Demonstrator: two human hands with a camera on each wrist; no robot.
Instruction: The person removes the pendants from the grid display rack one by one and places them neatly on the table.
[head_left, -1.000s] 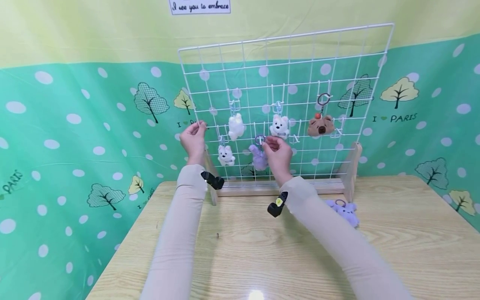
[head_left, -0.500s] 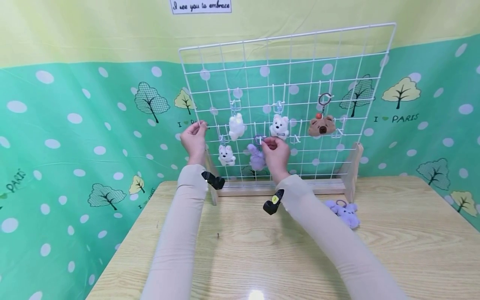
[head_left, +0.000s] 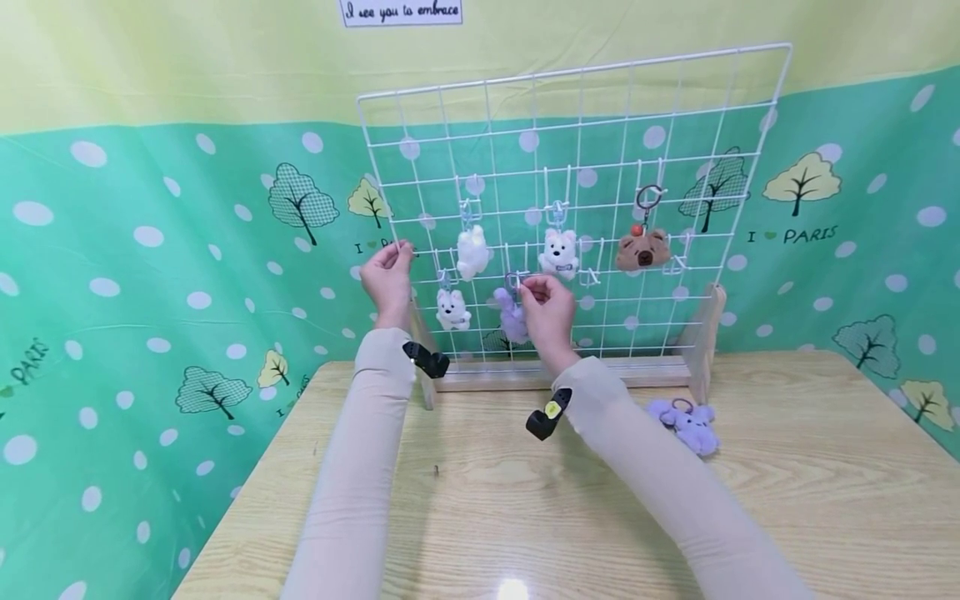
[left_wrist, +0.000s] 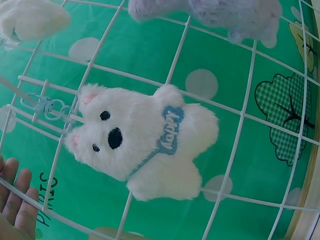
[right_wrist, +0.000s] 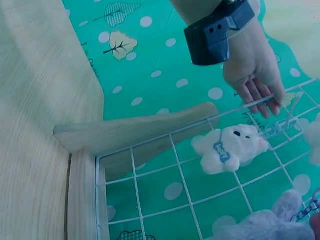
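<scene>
My left hand [head_left: 387, 279] grips the left edge of a white wire grid [head_left: 577, 127], thumb and fingers pinching the side wire. In the right wrist view, the left hand's fingers curl over that wire. My right hand [head_left: 550, 315] pinches the ring [head_left: 513, 280] of a purple plush keychain [head_left: 512, 318] at a lower grid hook; whether the ring sits over the hook is too small to tell. A white plush keychain [left_wrist: 135, 135] hangs by a blue clasp [left_wrist: 45, 107] next to the left hand. Part of the purple plush is hidden behind the right fingers.
Two more white plush keychains [head_left: 472, 252] and a brown bear keychain [head_left: 643, 250] hang above. Bare hooks [head_left: 673, 265] stick out at right. Another purple plush keychain [head_left: 693, 428] lies on the wooden table [head_left: 495, 475]. The grid stands in a wooden base [head_left: 562, 375].
My right hand has shifted slightly left, and the purple plush keychain has swung a little left with it. The left hand stays at the grid's edge.
</scene>
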